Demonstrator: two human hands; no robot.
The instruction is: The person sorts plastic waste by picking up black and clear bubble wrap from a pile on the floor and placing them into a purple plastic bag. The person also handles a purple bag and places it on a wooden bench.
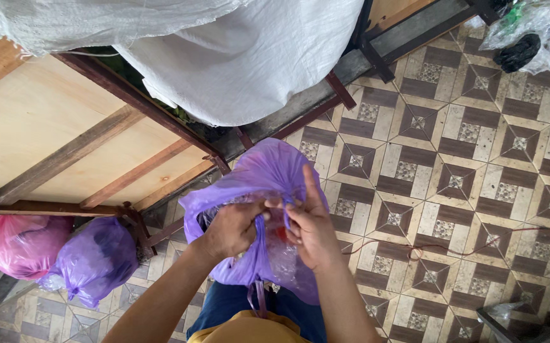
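I hold a purple plastic bag [259, 174] in front of my body, above the tiled floor. My left hand [230, 228] grips the bag's gathered top and one handle strip. My right hand [310, 225] pinches the other handle strip, index finger pointing up. Both hands meet at the bag's mouth. Clear crinkled plastic and something red show inside the bag, below my hands. The bag's lower part hangs between my arms.
A large white woven sack [237, 57] lies on a plywood table [40, 127] with a dark metal frame. A pink bag [14, 244] and another purple bag [94, 257] hang at the left. A thin cord [453, 248] runs across the patterned floor. Bagged items [535, 35] sit top right.
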